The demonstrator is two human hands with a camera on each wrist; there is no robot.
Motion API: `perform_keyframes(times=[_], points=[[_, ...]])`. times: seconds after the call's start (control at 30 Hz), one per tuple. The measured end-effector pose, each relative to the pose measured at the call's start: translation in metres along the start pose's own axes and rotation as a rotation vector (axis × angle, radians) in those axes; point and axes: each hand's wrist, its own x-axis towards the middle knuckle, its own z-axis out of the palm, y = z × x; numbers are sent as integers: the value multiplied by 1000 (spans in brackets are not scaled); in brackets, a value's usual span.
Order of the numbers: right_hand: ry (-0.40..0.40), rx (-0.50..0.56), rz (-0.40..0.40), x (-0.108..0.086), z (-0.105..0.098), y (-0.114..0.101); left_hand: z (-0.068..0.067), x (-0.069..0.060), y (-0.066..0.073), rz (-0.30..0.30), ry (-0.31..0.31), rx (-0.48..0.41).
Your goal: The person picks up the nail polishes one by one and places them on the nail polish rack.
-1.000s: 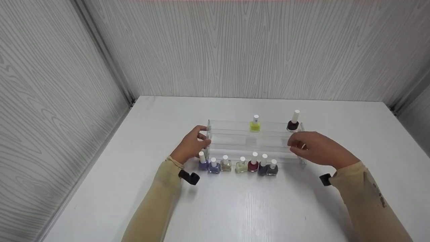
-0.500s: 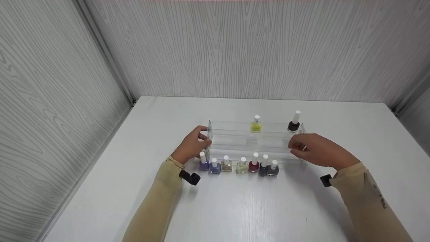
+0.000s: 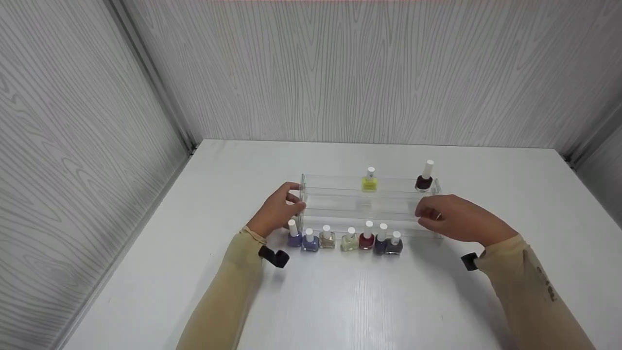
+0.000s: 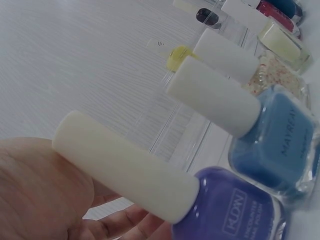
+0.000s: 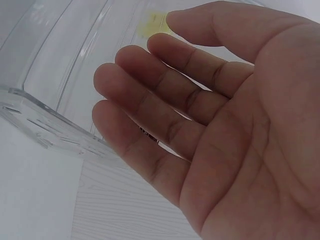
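My left grip (image 3: 279,206) holds the left end of the clear rack (image 3: 335,211), thumb and bent fingers against its end panel. My right grip (image 3: 452,214) is loosely spread over the rack's right end, fingers gently bent and thumb apart from them; I cannot tell whether the fingertips touch the plastic. Just beyond it, a dark bottle (image 3: 424,183) stands at the right of the top tier, and a yellow bottle (image 3: 369,184) sits on that same tier, nearer its middle.

Close by my left grip stands a violet bottle (image 3: 294,238), first in a row along the rack's front. Next to it come a blue bottle (image 3: 310,244), a glittery bottle (image 3: 327,241), a pale bottle (image 3: 349,242), a red bottle (image 3: 366,240), a navy bottle (image 3: 380,244) and a dark grey bottle (image 3: 394,247). All wear white caps.

Beneath everything lies the white worktop (image 3: 316,301); tan sleeves (image 3: 214,296) cover my arms, and a wood-grained wall (image 3: 340,73) rises behind.
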Motion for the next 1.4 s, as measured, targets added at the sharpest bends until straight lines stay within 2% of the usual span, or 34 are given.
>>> perform_keyframes(times=[0.53, 0.8, 0.97, 1.13, 1.4], points=[[-37, 17, -28, 7, 12, 5, 3, 1, -1, -2, 13, 5], [-69, 90, -95, 11, 16, -1, 2, 0, 0, -18, 6, 7], [-83, 116, -115, 11, 17, -7, 0, 1, -2, -7, -7, -5], [-117, 140, -142, 17, 25, -11, -1, 1, -2, -11, 0, -8], [-136, 111, -177, 21, 32, -13, 0, 2, 0, -14, -1, -3]])
